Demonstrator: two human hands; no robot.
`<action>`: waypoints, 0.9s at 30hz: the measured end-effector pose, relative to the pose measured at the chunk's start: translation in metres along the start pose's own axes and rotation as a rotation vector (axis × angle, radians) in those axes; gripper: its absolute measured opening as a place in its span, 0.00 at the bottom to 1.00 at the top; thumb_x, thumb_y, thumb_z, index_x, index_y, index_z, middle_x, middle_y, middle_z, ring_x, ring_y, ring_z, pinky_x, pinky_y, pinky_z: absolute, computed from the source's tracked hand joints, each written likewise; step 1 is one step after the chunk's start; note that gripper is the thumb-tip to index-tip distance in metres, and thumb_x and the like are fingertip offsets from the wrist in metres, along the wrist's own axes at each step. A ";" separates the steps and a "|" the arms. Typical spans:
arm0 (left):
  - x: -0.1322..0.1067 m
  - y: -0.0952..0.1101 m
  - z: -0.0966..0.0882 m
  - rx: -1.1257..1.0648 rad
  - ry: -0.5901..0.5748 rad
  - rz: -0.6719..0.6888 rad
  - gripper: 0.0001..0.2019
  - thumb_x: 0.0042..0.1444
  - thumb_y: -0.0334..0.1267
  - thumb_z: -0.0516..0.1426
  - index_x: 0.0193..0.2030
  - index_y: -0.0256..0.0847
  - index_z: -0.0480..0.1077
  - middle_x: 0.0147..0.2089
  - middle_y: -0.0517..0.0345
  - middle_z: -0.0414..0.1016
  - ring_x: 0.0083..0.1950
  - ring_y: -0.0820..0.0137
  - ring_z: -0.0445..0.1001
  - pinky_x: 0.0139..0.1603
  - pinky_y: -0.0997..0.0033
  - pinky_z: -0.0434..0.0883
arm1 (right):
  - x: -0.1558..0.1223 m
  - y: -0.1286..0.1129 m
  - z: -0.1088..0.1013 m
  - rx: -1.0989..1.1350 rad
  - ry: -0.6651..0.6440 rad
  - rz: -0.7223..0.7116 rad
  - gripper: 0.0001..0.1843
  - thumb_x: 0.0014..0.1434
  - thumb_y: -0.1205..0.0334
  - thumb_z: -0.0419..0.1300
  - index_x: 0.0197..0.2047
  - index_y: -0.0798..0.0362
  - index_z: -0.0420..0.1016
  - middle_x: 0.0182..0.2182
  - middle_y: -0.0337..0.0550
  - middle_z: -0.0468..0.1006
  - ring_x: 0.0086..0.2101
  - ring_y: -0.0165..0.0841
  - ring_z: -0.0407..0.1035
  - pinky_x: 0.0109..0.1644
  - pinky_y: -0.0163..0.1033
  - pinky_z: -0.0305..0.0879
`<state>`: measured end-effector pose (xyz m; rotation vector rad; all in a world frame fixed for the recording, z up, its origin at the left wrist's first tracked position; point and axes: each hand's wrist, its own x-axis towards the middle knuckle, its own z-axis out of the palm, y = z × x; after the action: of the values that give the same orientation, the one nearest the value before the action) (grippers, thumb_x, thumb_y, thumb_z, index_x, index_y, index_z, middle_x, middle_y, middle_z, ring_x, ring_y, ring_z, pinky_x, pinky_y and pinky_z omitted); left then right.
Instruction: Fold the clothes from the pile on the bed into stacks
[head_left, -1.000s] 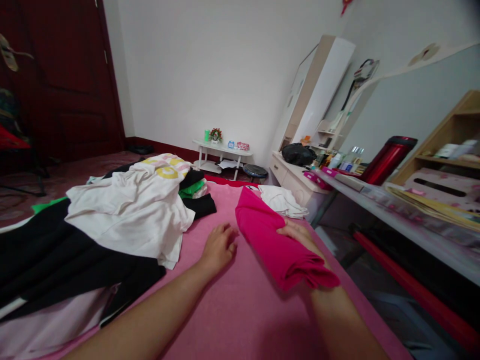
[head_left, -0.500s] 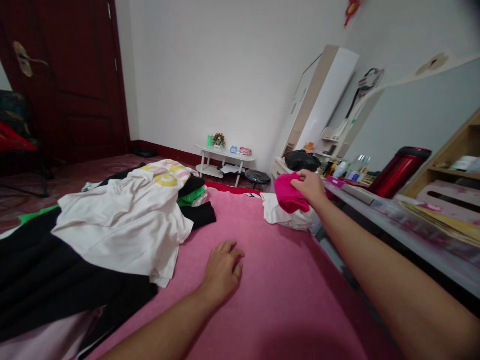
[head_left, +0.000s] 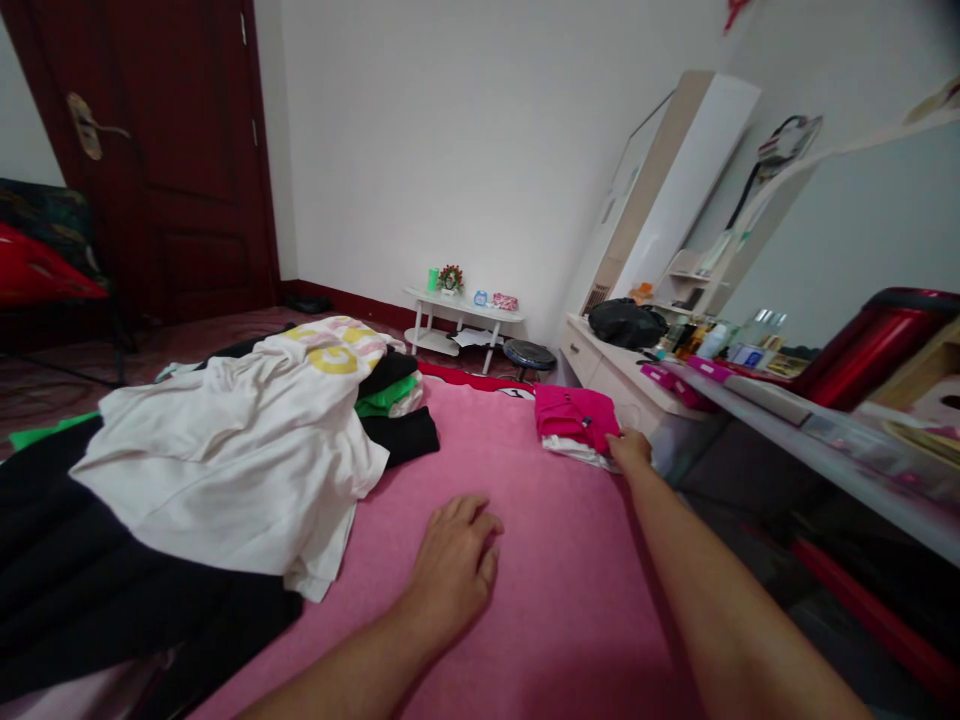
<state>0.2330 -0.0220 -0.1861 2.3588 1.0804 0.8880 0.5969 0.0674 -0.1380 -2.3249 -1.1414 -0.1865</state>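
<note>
Your right hand [head_left: 631, 452] is at the near right corner of the folded bright-pink fabric garment [head_left: 574, 408], which lies on top of folded white fabric [head_left: 574, 452] by the far right corner of the pink plush bed cover [head_left: 555, 590]. Your fingertips touch that corner of the pink garment; you cannot tell from here whether they pinch it or only press on it. The step in hand looks like settling and squaring this piece on the white fabric. As a judgement, the next move calls for a light touch, lining up the pink edge with the white one without dragging the stack towards the bed cover's right edge.

Your left hand [head_left: 456, 565] rests palm down near the middle of the bed cover, fingers loosely curved and slightly apart, holding nothing. Along the bed cover's left side lies an unfolded heap: a white T-shirt with yellow and pink print [head_left: 240, 460] over black garments [head_left: 105, 560], with bright-green fabric [head_left: 384, 396] showing at the far end.

As for containers, the pale drawer cabinet [head_left: 582, 350] beyond the far right corner has its visible drawer fronts closed and carries a black bag [head_left: 626, 322] whose contents are hidden. On the grey table's left edge, a clear plastic box [head_left: 844, 432] is too blurred to show what it holds.
</note>
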 end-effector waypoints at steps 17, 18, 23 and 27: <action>0.002 0.004 -0.001 0.025 -0.024 -0.002 0.14 0.53 0.31 0.54 0.45 0.45 0.73 0.56 0.51 0.69 0.57 0.59 0.65 0.59 0.55 0.61 | -0.033 -0.016 0.017 -0.244 0.006 -0.403 0.27 0.53 0.72 0.53 0.57 0.53 0.68 0.52 0.52 0.71 0.52 0.42 0.62 0.55 0.44 0.55; 0.002 0.004 -0.001 0.022 -0.024 -0.003 0.14 0.53 0.31 0.53 0.45 0.45 0.73 0.56 0.51 0.69 0.57 0.59 0.65 0.59 0.55 0.61 | -0.030 -0.016 0.019 -0.257 -0.018 -0.373 0.26 0.53 0.72 0.52 0.56 0.54 0.69 0.49 0.53 0.73 0.49 0.42 0.65 0.52 0.44 0.57; 0.001 0.003 -0.002 -0.003 -0.018 -0.002 0.13 0.52 0.31 0.54 0.44 0.45 0.73 0.56 0.52 0.69 0.58 0.59 0.64 0.59 0.56 0.61 | -0.012 -0.016 0.008 -0.234 -0.027 -0.311 0.17 0.56 0.70 0.51 0.45 0.56 0.76 0.40 0.51 0.77 0.41 0.39 0.70 0.45 0.41 0.61; 0.001 0.002 -0.002 -0.012 -0.015 -0.001 0.13 0.52 0.31 0.54 0.44 0.45 0.73 0.56 0.52 0.69 0.57 0.59 0.64 0.59 0.55 0.60 | -0.021 -0.009 -0.004 -0.197 0.019 -0.313 0.17 0.56 0.71 0.50 0.45 0.56 0.76 0.42 0.50 0.76 0.44 0.39 0.68 0.49 0.40 0.60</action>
<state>0.2334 -0.0223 -0.1827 2.3511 1.0669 0.8730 0.5769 0.0550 -0.1386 -2.2903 -1.5341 -0.4529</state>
